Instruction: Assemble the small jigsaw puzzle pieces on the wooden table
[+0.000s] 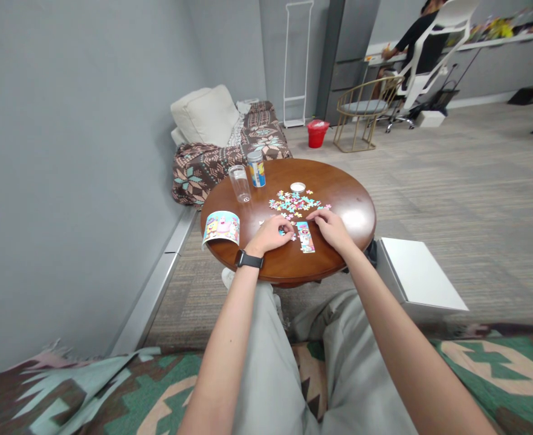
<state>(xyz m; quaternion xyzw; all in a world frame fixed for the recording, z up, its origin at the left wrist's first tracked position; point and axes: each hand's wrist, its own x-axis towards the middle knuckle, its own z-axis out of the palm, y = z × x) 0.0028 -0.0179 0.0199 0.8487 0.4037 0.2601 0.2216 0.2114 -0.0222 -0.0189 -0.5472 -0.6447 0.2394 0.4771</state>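
You're flanking the jigsaw strip (306,237) with bent left hand (273,234) and right hand (332,228), pinch unclear, loose pieces (293,203) lying beyond, likely for reach.

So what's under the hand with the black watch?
A few jigsaw pieces show beside the left hand, on the wooden table. Whatever lies directly beneath that hand is covered, so I can't tell.
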